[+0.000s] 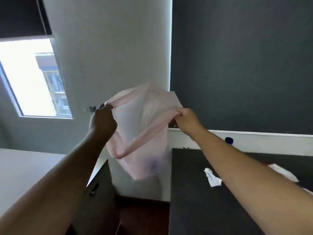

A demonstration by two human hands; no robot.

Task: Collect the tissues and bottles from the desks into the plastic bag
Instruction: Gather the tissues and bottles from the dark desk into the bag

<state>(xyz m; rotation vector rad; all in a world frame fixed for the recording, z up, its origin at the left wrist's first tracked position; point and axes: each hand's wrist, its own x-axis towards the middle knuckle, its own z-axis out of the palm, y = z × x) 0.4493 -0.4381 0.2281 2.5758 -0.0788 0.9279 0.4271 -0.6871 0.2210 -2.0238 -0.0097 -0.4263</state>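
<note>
A thin pale pink plastic bag [144, 133] hangs in the air between two desks. My left hand [102, 120] pinches its left handle and my right hand [186, 118] pinches its right handle, so the mouth is spread wide. Something bluish shows faintly through the bag's bottom. A crumpled white tissue [211, 178] lies on the dark desk [194, 200] at the right, just left of my right forearm. More white tissue [282, 173] lies past the forearm, partly hidden by it. No bottle is clearly visible.
A light desk [25, 170] stands at the left with a dark cabinet side [100, 187] facing the gap. A white pillar [118, 48], a dark wall [245, 65] and a window [30, 78] lie beyond. A small blue object [229, 140] sits on the white ledge behind the dark desk.
</note>
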